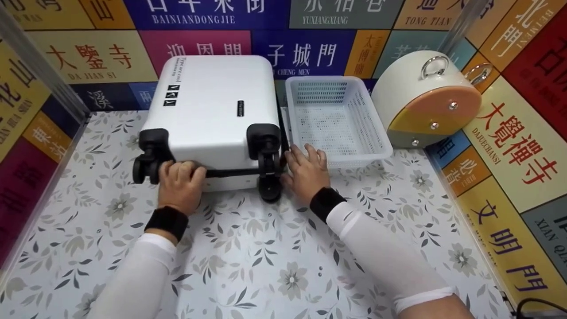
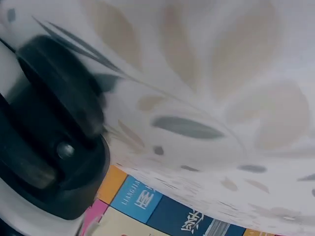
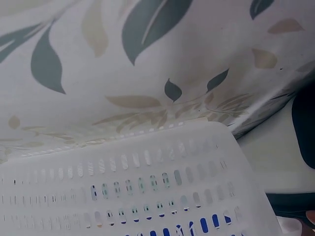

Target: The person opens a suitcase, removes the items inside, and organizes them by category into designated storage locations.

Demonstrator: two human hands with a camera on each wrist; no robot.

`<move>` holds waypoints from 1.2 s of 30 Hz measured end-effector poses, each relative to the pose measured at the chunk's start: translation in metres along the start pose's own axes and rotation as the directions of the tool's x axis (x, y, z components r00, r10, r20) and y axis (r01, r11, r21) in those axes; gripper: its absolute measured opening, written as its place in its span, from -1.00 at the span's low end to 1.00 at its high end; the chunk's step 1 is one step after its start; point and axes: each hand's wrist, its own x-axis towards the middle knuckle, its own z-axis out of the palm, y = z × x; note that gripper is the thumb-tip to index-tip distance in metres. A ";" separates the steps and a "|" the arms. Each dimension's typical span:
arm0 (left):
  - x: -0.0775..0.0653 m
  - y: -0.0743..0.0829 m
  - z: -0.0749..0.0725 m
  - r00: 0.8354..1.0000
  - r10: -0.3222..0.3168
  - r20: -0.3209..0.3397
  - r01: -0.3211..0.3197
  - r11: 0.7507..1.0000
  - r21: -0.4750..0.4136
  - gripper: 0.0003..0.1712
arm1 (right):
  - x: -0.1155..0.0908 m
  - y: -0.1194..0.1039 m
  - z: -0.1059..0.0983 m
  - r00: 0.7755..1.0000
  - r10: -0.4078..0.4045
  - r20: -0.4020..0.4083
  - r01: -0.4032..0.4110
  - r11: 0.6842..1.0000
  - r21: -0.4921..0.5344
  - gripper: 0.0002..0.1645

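Note:
A white hard-shell suitcase [image 1: 212, 97] lies flat on the table, its black wheels facing me in the head view. My left hand [image 1: 180, 186] grips its near lower edge beside the left wheels [image 1: 150, 155]; the fingertips are partly hidden. My right hand [image 1: 308, 175] is at the suitcase's near right corner, by the right wheel [image 1: 269, 186], fingers extended towards a white plastic basket [image 1: 381, 150]. Whether they touch the basket cannot be told. In the left wrist view a black wheel [image 2: 54, 118] fills the left side; the basket's slotted wall [image 3: 113, 172] shows in the right wrist view.
Right of the basket stands a cream rounded case [image 1: 398, 88] with a coloured front and metal handles. Panels with printed signs [image 1: 305, 53] enclose the back and sides. A floral cloth [image 1: 248, 266] covers the table. A black cable [image 1: 538, 303] lies at the lower right.

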 end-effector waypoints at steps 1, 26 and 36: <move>-0.001 -0.001 0.002 0.999 -0.015 -0.042 0.015 1.000 -0.003 -0.89 | 0.000 0.000 0.000 1.000 0.002 -0.002 -0.002 1.000 -0.004 -0.20; -0.004 -0.010 -0.021 0.635 -0.737 0.229 0.772 0.606 -0.190 -0.25 | -0.004 -0.002 0.004 1.000 0.013 -0.008 -0.012 0.999 0.045 -0.22; -0.001 -0.007 -0.017 0.581 -0.785 0.214 0.810 0.533 -0.245 -0.23 | -0.005 -0.003 0.006 1.000 0.012 0.001 -0.012 1.000 0.020 -0.19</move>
